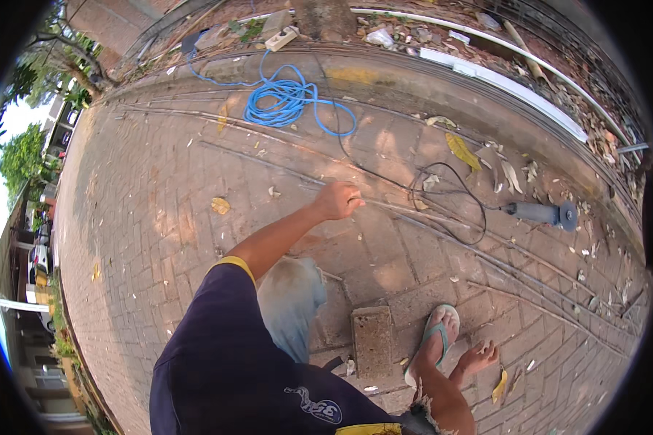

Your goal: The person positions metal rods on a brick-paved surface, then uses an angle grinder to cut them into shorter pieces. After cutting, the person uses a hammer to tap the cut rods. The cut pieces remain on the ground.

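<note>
My left hand (339,201) is closed in a fist, its arm reaching forward across the paving. Long thin metal rods (283,165) lie there, and one passes in line with the fist. Whether the fingers hold it cannot be made out. My right hand (479,357) is low beside my sandalled foot (442,328), its fingers loosely bent and apart, with nothing seen in them. Between my legs a rough rectangular block (373,341) rests on the ground. To the right lies an angle grinder (543,213) with a dark looped cord (479,199).
A coiled blue cable (279,103) lies ahead, linked to a pale socket block (281,38) by the kerb (384,72). Beyond the kerb runs a long white strip (504,90). Dry leaves (463,151) are scattered about. Another rod (544,315) lies at the right.
</note>
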`<action>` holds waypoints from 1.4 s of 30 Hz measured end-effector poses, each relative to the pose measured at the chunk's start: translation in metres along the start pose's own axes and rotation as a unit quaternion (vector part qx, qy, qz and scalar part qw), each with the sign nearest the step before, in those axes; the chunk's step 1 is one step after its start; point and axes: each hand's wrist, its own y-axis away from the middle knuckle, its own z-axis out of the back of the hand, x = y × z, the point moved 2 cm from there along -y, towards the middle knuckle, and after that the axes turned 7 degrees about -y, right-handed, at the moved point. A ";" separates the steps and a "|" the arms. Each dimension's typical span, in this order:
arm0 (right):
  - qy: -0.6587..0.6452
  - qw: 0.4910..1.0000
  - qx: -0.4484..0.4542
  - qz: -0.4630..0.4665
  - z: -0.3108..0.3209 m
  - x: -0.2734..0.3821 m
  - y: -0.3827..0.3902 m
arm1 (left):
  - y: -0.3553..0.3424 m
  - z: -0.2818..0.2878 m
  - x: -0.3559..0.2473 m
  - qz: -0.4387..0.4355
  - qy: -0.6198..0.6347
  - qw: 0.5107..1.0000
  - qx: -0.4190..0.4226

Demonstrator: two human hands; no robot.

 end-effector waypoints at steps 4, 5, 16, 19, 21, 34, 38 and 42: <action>0.020 0.997 -0.029 -0.074 0.015 -0.019 0.036 | -0.048 -0.006 -0.003 0.029 -0.017 0.999 0.001; 0.013 0.996 -0.036 -0.082 0.018 -0.020 0.042 | -0.058 -0.007 -0.004 0.026 -0.020 0.999 -0.015; 0.053 0.996 -0.074 -0.009 0.022 -0.002 0.029 | -0.201 -0.016 0.004 -0.040 -0.061 0.991 -0.116; -0.023 0.997 -0.052 -0.061 0.024 0.000 0.020 | -0.240 -0.013 0.007 -0.055 -0.135 0.979 -0.140; -0.062 0.991 -0.045 -0.109 0.021 0.003 0.009 | -0.267 -0.007 0.004 -0.058 -0.190 0.971 -0.134; -0.628 0.775 0.061 0.004 0.230 0.216 -0.048 | -0.123 0.088 -0.120 -0.234 -0.186 0.920 0.252; -0.538 0.686 0.484 -0.080 0.247 0.299 0.000 | 0.072 0.224 -0.146 0.024 -0.071 0.842 0.534; -0.352 0.785 0.506 -0.069 0.226 0.292 0.022 | 0.155 0.309 -0.165 0.275 -0.115 0.630 0.717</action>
